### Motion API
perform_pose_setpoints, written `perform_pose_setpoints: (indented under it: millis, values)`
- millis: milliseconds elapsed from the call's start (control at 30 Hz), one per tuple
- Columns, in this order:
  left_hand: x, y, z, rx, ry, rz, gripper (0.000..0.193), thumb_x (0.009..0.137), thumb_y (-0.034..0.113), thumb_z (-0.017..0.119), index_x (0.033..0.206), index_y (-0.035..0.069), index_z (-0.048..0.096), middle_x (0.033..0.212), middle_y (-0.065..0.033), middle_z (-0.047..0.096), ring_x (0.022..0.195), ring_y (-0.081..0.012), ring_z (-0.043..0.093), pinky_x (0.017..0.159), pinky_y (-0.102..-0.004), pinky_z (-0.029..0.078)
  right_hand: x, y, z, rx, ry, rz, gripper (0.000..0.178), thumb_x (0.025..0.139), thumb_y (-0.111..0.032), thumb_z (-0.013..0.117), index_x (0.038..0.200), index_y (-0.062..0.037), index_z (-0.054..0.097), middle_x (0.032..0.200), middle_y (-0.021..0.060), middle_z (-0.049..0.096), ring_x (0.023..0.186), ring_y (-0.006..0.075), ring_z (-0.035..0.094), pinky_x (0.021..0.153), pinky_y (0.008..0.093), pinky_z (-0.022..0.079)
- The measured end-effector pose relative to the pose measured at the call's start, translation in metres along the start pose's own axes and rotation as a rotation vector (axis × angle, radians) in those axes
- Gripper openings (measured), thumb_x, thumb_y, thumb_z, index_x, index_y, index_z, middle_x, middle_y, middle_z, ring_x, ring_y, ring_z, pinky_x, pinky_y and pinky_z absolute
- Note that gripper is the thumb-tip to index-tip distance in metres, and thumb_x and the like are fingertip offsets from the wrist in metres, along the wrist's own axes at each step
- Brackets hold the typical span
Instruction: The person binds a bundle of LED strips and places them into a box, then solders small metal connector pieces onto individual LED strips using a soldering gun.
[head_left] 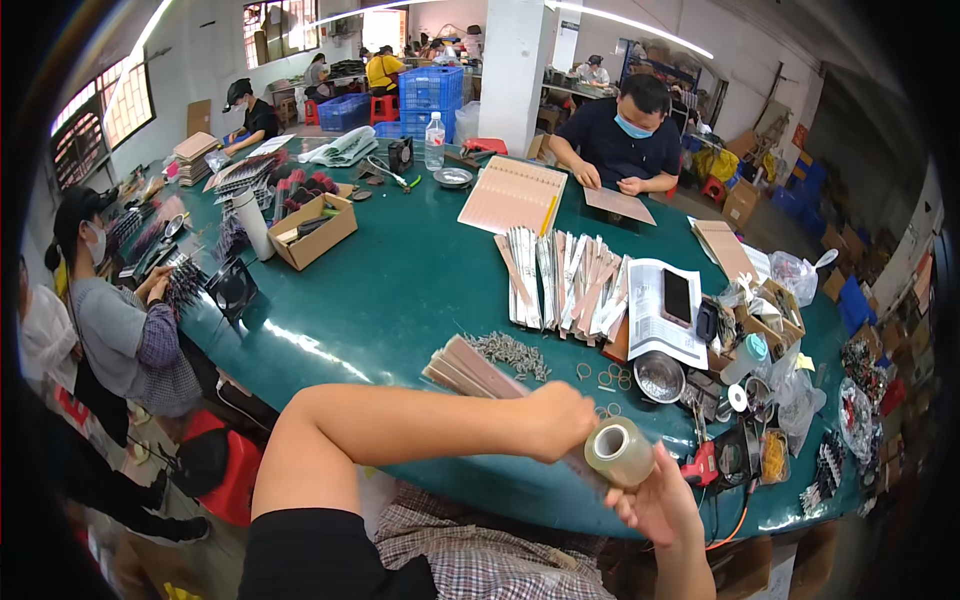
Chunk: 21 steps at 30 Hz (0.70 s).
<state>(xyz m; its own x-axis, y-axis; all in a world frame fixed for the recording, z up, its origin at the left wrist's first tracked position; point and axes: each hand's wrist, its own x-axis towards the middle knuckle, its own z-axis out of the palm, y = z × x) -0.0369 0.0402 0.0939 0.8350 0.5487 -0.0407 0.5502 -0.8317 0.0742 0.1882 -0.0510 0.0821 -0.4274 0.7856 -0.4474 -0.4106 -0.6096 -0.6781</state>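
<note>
Head view: the right hand (660, 500) holds a tape roll (622, 456) over the bench (400, 290); the left hand (558, 420), a closed fist beside it, hides any contents. Work seems mid-step: stacked strips (468, 370) run beneath the left forearm, no finished binding visible.

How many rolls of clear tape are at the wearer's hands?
1: the clear tape roll sits between the left hand, a closed fist, and the right hand. Others may be hidden behind them.
</note>
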Motion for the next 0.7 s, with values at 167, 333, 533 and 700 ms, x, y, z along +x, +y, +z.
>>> perform_pose_setpoints:
  millis: [167,333,533,700]
  values:
    - [-0.005,0.013,0.001,-0.489,-0.442,0.022,0.042,0.056,0.018,0.077,0.091,-0.004,0.069,0.083,-0.0197,0.07,0.086,-0.0287,0.069,0.069,-0.0408,0.054,-0.038,-0.031,0.006,-0.482,-0.293,0.066,0.057,0.09,-0.018,0.042,0.136,0.0154,0.04,0.073,0.0316,0.063,0.044,0.0252,0.055,0.043,0.0304,0.044]
    - [-0.007,0.024,0.012,-0.738,-0.619,0.217,0.068,0.055,0.017,0.079,0.116,-0.005,0.059,0.097,-0.0207,0.067,0.095,-0.034,0.064,0.08,-0.0414,0.049,-0.041,-0.053,0.012,-1.669,-0.293,-0.585,0.032,0.077,0.004,0.056,0.109,0.0022,0.061,0.081,0.0216,0.061,0.067,0.0321,0.062,0.061,0.0359,0.05]
    - [-0.002,0.022,0.024,-1.175,-0.769,0.33,0.06,0.055,0.009,0.081,0.109,-0.006,0.06,0.098,-0.0124,0.068,0.093,-0.0228,0.061,0.08,-0.0337,0.048,0.009,-0.042,0.004,-1.882,-0.084,-1.095,0.028,0.066,-0.006,0.074,0.092,-0.007,0.065,0.114,0.0165,0.059,0.085,0.0319,0.066,0.07,0.0377,0.056]
    - [-0.003,0.02,0.023,-1.369,-0.829,0.274,0.055,0.054,0.0,0.083,0.104,-0.006,0.06,0.093,-0.0088,0.068,0.087,-0.0154,0.06,0.075,-0.0308,0.048,0.051,-0.034,-0.013,-1.744,-0.115,-1.508,0.038,0.055,-0.023,0.089,0.084,-0.0053,0.071,0.112,0.0198,0.064,0.089,0.0307,0.068,0.076,0.0377,0.058]
